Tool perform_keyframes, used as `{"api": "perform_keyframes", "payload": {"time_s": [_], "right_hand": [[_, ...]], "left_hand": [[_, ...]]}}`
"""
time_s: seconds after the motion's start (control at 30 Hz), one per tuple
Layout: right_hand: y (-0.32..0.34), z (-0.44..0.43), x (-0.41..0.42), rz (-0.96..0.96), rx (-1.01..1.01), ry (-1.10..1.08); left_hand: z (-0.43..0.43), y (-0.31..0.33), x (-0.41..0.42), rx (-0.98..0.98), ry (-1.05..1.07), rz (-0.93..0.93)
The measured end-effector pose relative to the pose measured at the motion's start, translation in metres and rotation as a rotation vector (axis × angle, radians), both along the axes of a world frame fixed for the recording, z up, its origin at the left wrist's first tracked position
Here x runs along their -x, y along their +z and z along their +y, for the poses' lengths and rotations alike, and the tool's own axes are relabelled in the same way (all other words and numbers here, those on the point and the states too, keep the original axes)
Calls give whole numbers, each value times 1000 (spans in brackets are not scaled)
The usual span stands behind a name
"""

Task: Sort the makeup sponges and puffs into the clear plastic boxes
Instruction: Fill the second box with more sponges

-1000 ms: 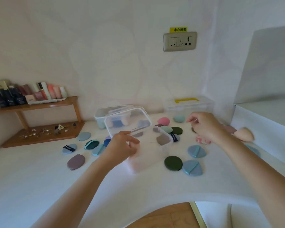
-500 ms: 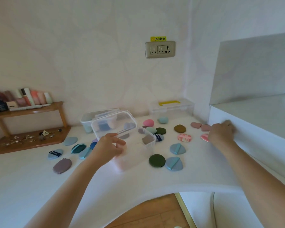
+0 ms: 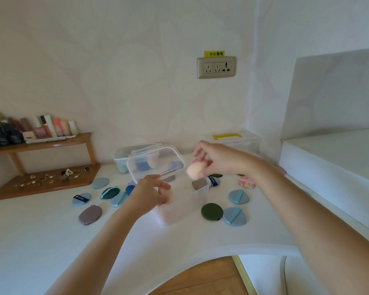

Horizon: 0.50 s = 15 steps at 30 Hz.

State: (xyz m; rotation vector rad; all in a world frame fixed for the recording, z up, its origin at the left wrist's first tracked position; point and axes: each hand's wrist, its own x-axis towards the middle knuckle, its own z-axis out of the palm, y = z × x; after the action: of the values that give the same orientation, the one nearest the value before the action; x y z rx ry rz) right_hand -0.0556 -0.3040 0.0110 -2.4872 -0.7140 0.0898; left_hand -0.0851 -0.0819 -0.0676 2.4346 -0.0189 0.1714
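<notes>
The sponge (image 3: 194, 170) you hold is pale peach. The box (image 3: 180, 211) below it is clear, tinted pink low down. On your white surface (image 3: 51, 241) lie a dark green puff (image 3: 212, 211), two grey-blue puffs (image 3: 234, 217) with lighter blue straps, a mauve puff (image 3: 90, 214), a teal puff (image 3: 109, 192) and a blue puff (image 3: 81, 199) with a navy band. The patterned puff (image 3: 247, 182) is pink and white. The handle (image 3: 227, 136) is yellow, the shelf (image 3: 41, 143) brown wood.
</notes>
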Motion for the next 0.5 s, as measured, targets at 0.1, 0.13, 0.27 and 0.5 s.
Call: {"api": "perform_keyframes", "payload": {"time_s": [0.1, 0.13, 0.27, 0.5], "right_hand": [[-2, 38, 4, 37, 164, 136], [-4, 47, 4, 60, 202, 168], [-20, 69, -6, 182, 181, 217], [-39, 75, -23, 241, 52, 193]], "left_hand": [[1, 0, 0, -13, -4, 2], [2, 1, 0, -29, -10, 8], [6, 6, 1, -94, -102, 63], [10, 6, 4, -31, -99, 73]]}}
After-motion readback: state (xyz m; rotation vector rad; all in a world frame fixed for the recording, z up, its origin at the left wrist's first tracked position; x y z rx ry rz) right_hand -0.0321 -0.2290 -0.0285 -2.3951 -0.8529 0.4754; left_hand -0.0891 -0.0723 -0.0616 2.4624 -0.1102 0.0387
